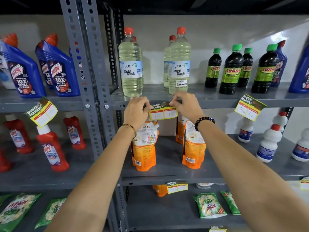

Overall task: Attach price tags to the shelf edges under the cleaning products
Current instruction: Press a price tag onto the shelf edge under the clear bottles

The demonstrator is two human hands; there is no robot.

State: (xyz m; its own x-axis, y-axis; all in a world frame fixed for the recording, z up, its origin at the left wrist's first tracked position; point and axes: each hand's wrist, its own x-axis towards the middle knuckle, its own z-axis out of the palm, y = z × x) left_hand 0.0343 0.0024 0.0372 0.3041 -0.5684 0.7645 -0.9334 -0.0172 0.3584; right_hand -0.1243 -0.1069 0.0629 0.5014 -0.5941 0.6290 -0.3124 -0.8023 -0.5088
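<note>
A yellow-edged price tag [163, 112] with a green "Super Market" header lies against the grey shelf edge [209, 103], under the clear liquid bleach bottles [131, 64]. My left hand [137, 111] pinches the tag's upper left corner. My right hand [186, 104] pinches its upper right corner against the edge. Both arms reach up from below. Three other tags hang from shelf edges: one at the left [42, 113], one at the right [249, 107], and one lower down [177, 187].
Blue toilet cleaner bottles [61, 67] stand at upper left and dark green-capped bottles [231, 71] at upper right. Orange refill pouches [144, 148] sit on the shelf below my hands, red bottles [51, 148] to the left, white bottles [268, 143] to the right. A perforated grey upright [90, 81] divides the bays.
</note>
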